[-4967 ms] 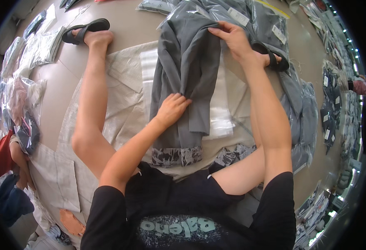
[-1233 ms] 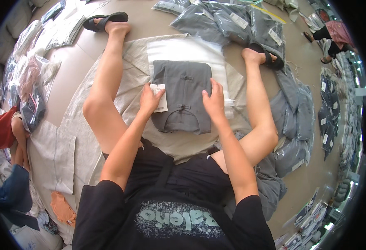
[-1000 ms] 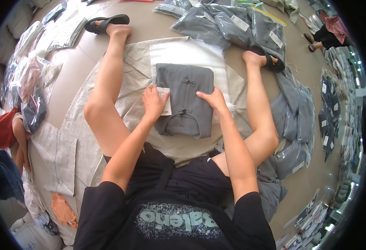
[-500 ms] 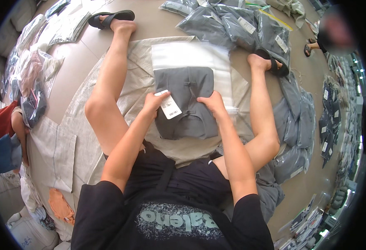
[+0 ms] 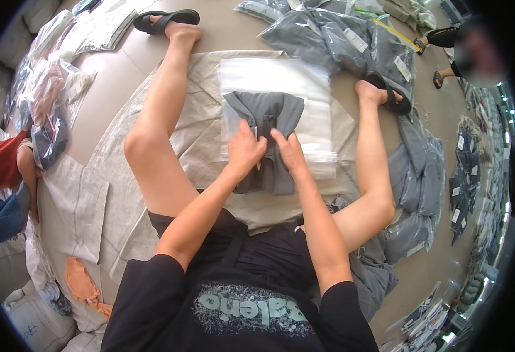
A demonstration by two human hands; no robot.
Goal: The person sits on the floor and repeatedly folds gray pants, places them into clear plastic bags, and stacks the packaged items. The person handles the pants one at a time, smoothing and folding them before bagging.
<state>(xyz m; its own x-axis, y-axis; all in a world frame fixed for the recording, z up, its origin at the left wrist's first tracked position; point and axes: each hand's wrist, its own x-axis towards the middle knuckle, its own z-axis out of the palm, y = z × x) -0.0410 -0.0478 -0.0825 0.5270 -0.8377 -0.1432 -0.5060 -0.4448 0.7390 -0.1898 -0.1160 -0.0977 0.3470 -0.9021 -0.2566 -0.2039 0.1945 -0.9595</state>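
Grey folded garment [image 5: 267, 139] lengthwise away from person

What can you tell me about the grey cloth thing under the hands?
The grey garment is soft, plain fabric folded into a compact bundle. It lies on a clear plastic bag spread over a beige sheet, between the person's legs. The left hand and right hand press on its middle, side by side.

Black short-sleeved T-shirt [image 5: 240, 305] with pale print, black sandals [image 5: 166, 19].
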